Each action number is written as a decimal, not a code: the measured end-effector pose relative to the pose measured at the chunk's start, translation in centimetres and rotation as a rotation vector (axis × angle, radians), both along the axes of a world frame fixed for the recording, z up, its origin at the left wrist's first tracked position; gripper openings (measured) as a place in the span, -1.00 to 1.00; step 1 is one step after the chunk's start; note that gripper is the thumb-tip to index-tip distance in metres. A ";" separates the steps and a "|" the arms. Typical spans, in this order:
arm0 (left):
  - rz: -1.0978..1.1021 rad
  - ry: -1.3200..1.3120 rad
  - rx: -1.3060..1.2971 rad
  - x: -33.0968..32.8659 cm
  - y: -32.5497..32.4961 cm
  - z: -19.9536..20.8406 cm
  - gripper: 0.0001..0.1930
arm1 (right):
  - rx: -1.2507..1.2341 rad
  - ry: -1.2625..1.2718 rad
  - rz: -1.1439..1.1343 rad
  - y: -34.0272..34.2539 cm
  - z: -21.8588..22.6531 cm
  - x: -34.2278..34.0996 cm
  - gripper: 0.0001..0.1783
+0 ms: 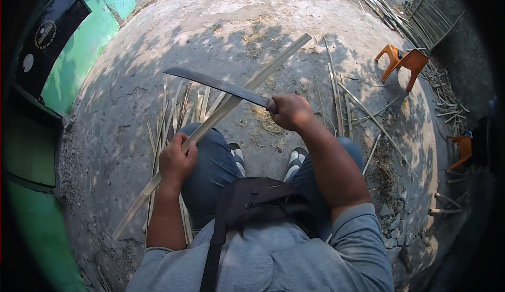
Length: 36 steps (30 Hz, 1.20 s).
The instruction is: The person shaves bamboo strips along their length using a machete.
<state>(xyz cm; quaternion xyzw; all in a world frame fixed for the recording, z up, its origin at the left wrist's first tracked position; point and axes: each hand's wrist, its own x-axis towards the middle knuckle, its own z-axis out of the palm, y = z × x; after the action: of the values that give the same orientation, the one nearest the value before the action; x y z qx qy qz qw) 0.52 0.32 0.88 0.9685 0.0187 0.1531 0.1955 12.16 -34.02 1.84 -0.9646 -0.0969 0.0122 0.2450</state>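
Observation:
My left hand (178,158) is closed around a long pale strip of split bamboo (278,63), which slants from the lower left up to the far right across my left knee. In my right hand (292,111) is the short handle of a machete (213,84). Its long dark blade points left and lies across the bamboo strip, touching or just over it; which one I cannot tell. More bamboo strips (173,110) lie in a bundle beside and beyond my left leg, partly hidden by it.
Loose strips (368,110) and shavings (268,119) are scattered on the concrete ground ahead and right. An orange plastic chair (413,63) stands at the right, near piled sticks (444,89) along a wall. A green wall (79,68) borders the left. A black bag (263,202) rests on my lap.

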 end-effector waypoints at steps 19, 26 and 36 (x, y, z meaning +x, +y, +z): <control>-0.035 -0.130 0.017 -0.3 -0.1 -0.5 -0.73 | -0.137 0.082 0.133 1.0 1.0 -0.9 -0.78; -0.040 -0.214 0.074 -0.9 0.0 -1.0 -0.72 | -0.088 0.086 0.066 -0.5 1.9 -0.1 -0.81; -0.022 -0.075 0.142 -0.5 -0.6 0.2 -0.73 | -0.184 0.148 0.138 0.6 1.0 -0.9 -0.75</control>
<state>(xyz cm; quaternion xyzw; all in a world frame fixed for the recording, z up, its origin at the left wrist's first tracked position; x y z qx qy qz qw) -0.02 -0.24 1.09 0.9737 -0.0102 0.1879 0.1284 11.31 -33.40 2.80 -0.9706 -0.1429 0.1087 0.1605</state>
